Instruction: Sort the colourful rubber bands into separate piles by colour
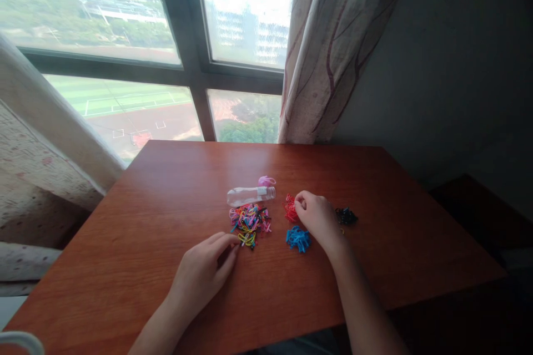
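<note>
A mixed pile of small multicoloured hair ties [252,216] lies on the wooden table. At its near left edge is my left hand [206,266], fingers stretched out with a small gap before the thumb. Its fingertips touch or nearly touch yellow hair ties [247,240]. My right hand [316,216] is over the right side of a pile of red hair ties [290,209], thumb and forefinger pinched together. What sits in that pinch is too small to make out. Just nearer to me is a pile of blue hair ties [298,239]. Black hair ties [347,216] lie right of my right wrist.
A clear plastic bottle [245,196] lies on its side behind the mixed pile, with a pink looped piece [266,181] beyond it. The table [187,177] meets a window at the back. Curtains [320,55] hang on both sides. A pale curved object [23,339] shows at bottom left.
</note>
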